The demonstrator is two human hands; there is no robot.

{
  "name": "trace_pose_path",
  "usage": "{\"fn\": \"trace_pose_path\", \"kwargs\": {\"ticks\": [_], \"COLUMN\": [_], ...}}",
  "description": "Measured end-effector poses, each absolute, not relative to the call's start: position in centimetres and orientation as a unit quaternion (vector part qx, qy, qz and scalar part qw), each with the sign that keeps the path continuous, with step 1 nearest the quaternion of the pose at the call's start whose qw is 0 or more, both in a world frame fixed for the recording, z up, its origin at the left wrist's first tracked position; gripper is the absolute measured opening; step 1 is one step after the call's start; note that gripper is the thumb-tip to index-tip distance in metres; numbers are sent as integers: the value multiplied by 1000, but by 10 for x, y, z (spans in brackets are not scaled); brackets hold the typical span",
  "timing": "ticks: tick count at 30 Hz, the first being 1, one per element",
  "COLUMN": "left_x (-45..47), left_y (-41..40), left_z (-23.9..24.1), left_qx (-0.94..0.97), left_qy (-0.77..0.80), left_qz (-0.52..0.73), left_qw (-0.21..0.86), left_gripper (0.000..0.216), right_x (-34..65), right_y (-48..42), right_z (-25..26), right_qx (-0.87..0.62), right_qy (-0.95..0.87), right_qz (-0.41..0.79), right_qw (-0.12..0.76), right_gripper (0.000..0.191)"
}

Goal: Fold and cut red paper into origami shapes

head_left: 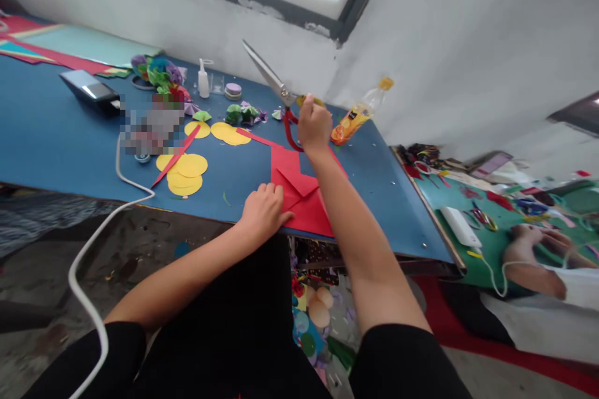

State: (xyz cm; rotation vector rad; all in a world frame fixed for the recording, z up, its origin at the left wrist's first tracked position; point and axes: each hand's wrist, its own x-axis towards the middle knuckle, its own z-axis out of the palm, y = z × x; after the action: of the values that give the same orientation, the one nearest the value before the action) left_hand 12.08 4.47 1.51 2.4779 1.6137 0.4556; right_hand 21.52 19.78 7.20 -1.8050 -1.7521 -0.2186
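Observation:
My right hand (314,123) is closed around the handles of a large pair of scissors (269,72), raised above the blue table. The blades point up and to the left, and a red handle loop hangs below my fingers. My left hand (262,209) lies at the table's front edge, its thumb stretched onto the red paper (309,215) and its fingers beside the sheet. A loose triangular flap of red paper rests on top of the sheet. My right forearm hides part of the sheet's right side.
Yellow paper circles (187,168) and red strips (175,156) lie to the left. Behind them are paper flowers (159,72), a white bottle (203,81) and a phone (91,90). A drink bottle (358,115) stands right. Another person's hands (533,240) are at a green table.

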Motion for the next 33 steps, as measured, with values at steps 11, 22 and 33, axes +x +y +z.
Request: {"fn": "trace_pose_path", "kwargs": {"ticks": [11, 22, 33], "left_x": [127, 53, 18], "left_y": [39, 102, 69], "left_z": [20, 74, 68], "left_qx": [809, 729, 881], "left_qy": [572, 634, 312], "left_qz": [116, 252, 315], "left_qw": [68, -54, -163], "left_gripper": [24, 34, 27], "right_x": [354, 394, 280], "right_y": [119, 100, 107], "right_z": [94, 42, 85], "right_qx": [-771, -781, -324], "right_qy": [-618, -603, -896], "right_qz": [-9, -72, -221], "right_qw": [152, 145, 208], "right_gripper": [56, 39, 33]}}
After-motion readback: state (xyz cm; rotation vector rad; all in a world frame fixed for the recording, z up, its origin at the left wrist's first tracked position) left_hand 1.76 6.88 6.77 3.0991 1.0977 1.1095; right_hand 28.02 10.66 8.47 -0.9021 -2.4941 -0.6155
